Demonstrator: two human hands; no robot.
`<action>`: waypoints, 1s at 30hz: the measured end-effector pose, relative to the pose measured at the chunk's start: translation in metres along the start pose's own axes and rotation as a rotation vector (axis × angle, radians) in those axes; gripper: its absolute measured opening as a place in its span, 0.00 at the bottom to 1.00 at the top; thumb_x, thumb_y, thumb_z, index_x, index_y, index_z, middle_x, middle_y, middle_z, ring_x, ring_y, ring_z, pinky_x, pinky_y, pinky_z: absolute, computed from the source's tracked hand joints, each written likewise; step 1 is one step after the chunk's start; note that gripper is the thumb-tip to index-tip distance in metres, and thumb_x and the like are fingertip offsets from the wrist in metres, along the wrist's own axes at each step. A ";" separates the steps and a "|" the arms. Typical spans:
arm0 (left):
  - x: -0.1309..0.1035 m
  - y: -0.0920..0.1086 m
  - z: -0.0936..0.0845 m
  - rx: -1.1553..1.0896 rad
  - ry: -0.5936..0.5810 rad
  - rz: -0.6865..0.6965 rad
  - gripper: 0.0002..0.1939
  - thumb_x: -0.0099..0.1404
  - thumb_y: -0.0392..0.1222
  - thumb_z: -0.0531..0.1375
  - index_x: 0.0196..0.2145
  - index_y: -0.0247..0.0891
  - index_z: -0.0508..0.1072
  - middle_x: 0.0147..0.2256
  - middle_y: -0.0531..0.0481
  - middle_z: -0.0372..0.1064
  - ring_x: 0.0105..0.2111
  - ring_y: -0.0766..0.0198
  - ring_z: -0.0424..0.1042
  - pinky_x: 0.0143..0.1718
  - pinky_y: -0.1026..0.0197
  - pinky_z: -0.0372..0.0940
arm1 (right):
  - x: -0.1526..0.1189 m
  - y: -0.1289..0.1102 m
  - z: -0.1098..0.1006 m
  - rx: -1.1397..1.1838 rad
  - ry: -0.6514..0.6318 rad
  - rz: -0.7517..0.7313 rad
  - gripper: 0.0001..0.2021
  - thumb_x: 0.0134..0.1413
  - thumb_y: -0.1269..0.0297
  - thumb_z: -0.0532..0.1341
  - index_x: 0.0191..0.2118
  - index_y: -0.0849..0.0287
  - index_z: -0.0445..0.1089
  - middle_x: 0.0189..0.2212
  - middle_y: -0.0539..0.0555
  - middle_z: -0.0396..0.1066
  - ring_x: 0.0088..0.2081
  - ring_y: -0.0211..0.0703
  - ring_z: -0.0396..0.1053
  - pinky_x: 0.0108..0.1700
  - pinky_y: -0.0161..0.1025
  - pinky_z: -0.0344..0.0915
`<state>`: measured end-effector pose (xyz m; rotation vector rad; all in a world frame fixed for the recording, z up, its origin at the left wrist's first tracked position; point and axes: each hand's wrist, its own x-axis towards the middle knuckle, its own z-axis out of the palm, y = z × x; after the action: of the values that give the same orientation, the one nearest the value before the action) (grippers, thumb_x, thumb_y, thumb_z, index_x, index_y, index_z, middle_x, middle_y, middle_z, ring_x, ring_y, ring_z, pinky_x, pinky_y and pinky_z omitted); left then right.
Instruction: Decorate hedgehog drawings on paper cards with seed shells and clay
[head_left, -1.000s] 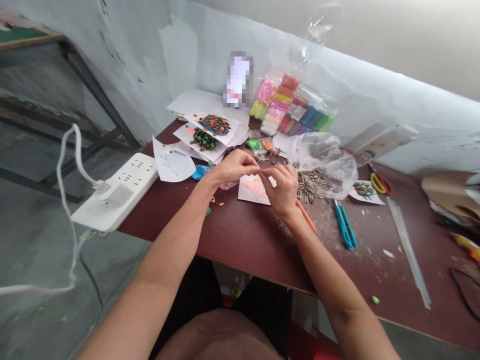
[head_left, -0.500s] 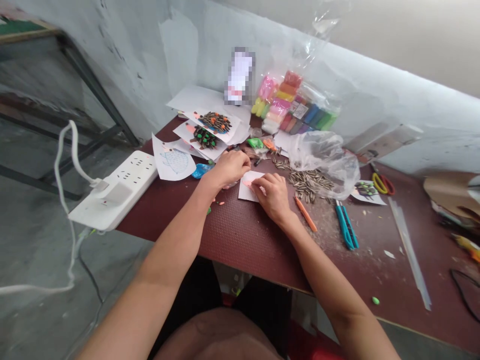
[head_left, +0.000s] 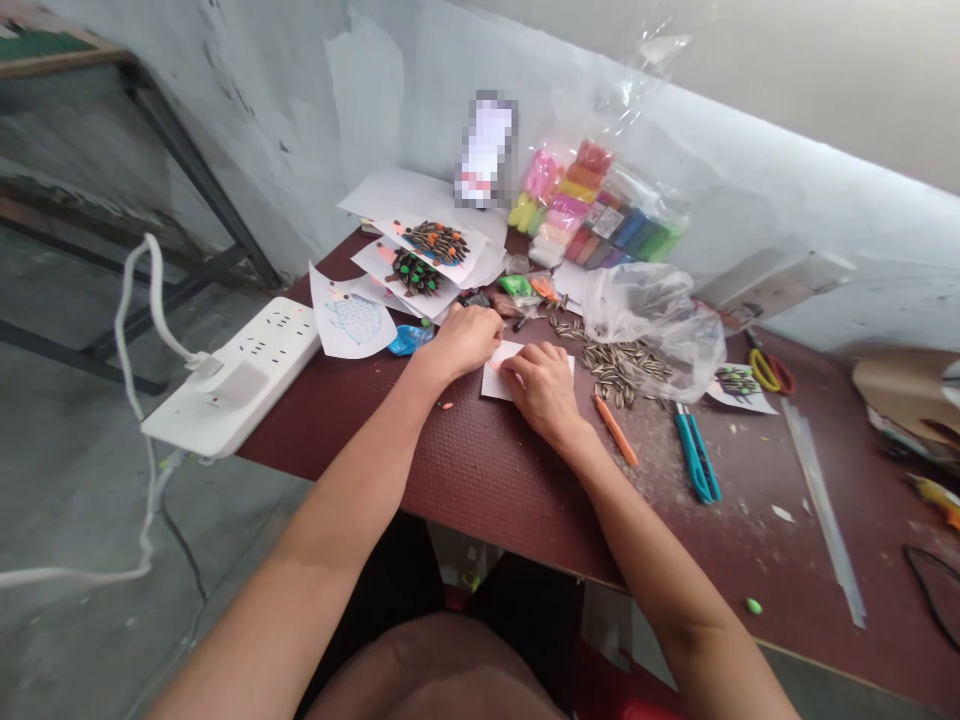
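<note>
A small white paper card (head_left: 491, 386) lies on the table with a bit of pink clay (head_left: 495, 366) on it. My right hand (head_left: 541, 388) rests over the card, its fingers bent and pressed together at the pink clay, covering much of it. At the card's upper left edge is my left hand (head_left: 469, 338), fingers curled inward. Whatever those fingers hold is hidden behind the knuckles. Striped sunflower seeds (head_left: 626, 365) lie in a loose pile to the right of the card. An orange clay tool (head_left: 616, 430) sits beside my right wrist.
On the left stands a white power strip (head_left: 232, 375). Seed-covered hedgehog pictures (head_left: 435, 243), a blue drawing (head_left: 351, 318) and bagged coloured clay (head_left: 600, 215) lie toward the wall. Rightward are a teal cutter (head_left: 697, 455), scissors (head_left: 771, 372) and a clear strip (head_left: 825, 520).
The view has shifted slightly. Both hands stay at the card in nearly the same pose, with the right fingers still at the pink clay.
</note>
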<state>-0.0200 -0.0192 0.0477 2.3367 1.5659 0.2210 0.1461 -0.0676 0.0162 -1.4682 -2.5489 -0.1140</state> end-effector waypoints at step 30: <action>0.004 -0.001 0.009 0.016 0.032 0.033 0.14 0.68 0.34 0.55 0.41 0.36 0.82 0.44 0.40 0.81 0.47 0.52 0.77 0.53 0.52 0.62 | -0.020 -0.007 -0.015 -0.116 -0.043 -0.115 0.15 0.68 0.70 0.54 0.50 0.56 0.77 0.42 0.59 0.72 0.43 0.51 0.57 0.48 0.47 0.50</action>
<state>-0.0166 -0.0165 0.0385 2.3837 1.5503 0.2561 0.1512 -0.0906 0.0271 -1.3754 -2.7028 -0.2540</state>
